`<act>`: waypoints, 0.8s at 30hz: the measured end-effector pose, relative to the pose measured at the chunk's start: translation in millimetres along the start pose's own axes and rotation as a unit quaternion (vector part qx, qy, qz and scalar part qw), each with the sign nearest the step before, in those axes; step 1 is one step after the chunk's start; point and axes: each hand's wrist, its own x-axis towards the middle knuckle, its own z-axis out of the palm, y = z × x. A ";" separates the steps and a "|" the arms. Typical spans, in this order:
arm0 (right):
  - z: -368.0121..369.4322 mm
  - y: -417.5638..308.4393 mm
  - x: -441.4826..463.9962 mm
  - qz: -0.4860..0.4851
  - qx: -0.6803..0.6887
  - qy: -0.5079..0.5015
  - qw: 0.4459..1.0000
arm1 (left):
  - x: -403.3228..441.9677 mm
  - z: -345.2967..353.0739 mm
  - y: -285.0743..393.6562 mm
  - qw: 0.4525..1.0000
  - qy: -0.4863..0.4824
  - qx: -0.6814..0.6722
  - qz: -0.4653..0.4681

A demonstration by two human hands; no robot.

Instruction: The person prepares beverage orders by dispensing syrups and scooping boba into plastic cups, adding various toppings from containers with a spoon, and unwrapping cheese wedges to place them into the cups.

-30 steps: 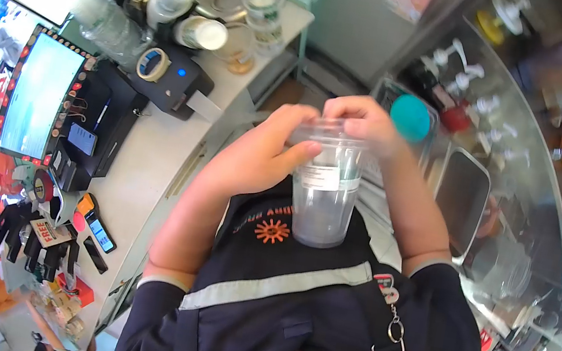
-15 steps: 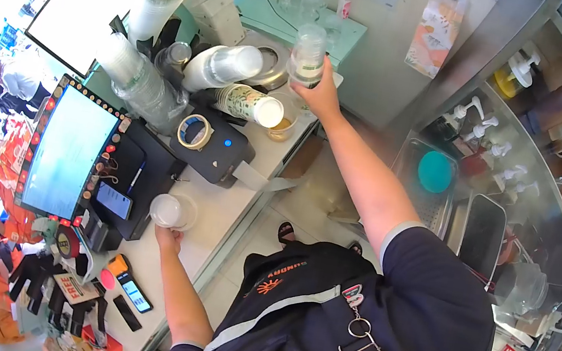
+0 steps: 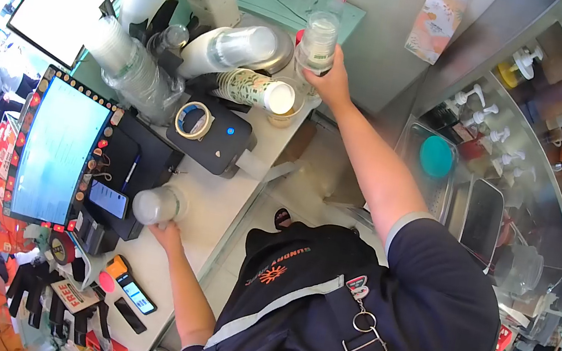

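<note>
My left hand point(image 3: 166, 232) is closed on a clear plastic cup point(image 3: 155, 206) above the white counter. That cup lies tilted on its side, next to the black stand of the screen. On the far side, my right hand point(image 3: 331, 82) wraps round a short stack of clear plastic cups point(image 3: 318, 39), held upright near the counter's end. Just below that stack are printed paper cups point(image 3: 278, 96) and a container with brownish contents point(image 3: 283, 116).
A roll of tape point(image 3: 193, 121) rests on a black printer point(image 3: 216, 139). Stacked cups point(image 3: 132, 65) stand behind it. A touchscreen point(image 3: 59, 146), a phone point(image 3: 108, 199) and a yellow handheld device point(image 3: 131, 284) line the left. Pump bottles point(image 3: 484, 116) stand on the right. People in orange are beyond the counter.
The cup in my left hand has tipped further onto its side and moved slightly left. My right hand still holds the stack, slightly further right. The whole view has shifted a little.
</note>
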 end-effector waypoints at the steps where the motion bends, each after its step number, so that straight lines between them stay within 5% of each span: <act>1: 3.4 -0.8 3.1 0.007 -0.004 0.025 1.000 | 26.0 0.0 -19.6 0.974 -0.021 0.122 0.192; 3: 5.6 -4.5 1.3 0.003 0.006 0.027 1.000 | 34.4 2.5 -24.3 0.896 -0.046 0.239 0.372; 5: 5.1 -7.2 -1.3 0.000 0.015 0.028 0.999 | 6.9 12.1 -8.2 0.920 0.026 0.281 0.272; 7: -0.1 -9.0 -4.4 0.041 0.017 0.028 0.999 | -8.2 4.6 -45.3 0.980 0.165 0.055 0.096; 9: -8.2 -3.2 -7.7 0.019 0.003 0.049 0.999 | -72.0 31.2 -82.6 0.984 0.034 0.140 0.108; 10: -13.5 1.9 -19.0 0.007 -0.011 0.061 0.998 | -117.3 68.6 -66.8 0.974 -0.149 0.154 0.079; 12: -23.5 11.8 -33.6 0.025 -0.012 0.066 0.997 | -180.2 159.3 -23.0 0.868 -0.483 0.077 -0.086; 13: -28.9 15.5 -39.8 0.045 -0.006 0.080 0.996 | -199.1 204.2 -9.0 0.815 -0.552 0.022 -0.173; 15: -39.9 18.6 -57.5 0.055 0.009 0.098 0.994 | -198.3 306.3 -13.2 0.751 -0.513 -0.126 -0.397; 17: -56.4 29.8 -88.6 0.070 0.015 0.124 0.990 | -203.8 374.5 10.8 0.754 -0.447 -0.206 -0.435; 19: -76.1 37.1 -132.5 0.078 0.025 0.150 0.985 | -212.4 400.6 0.7 0.714 -0.500 -0.323 -0.369; 21: -114.6 22.0 -164.5 0.125 0.028 0.159 0.979 | -235.0 399.5 -22.4 0.717 -0.510 -0.278 -0.385; 23: -166.1 -33.1 -174.1 0.131 0.062 0.207 0.967 | -270.1 371.1 -15.9 0.748 -0.598 -0.047 -0.284; 24: -195.2 -51.3 -191.5 0.140 0.006 0.175 0.975 | -279.4 365.4 -40.6 0.711 -0.652 -0.013 -0.263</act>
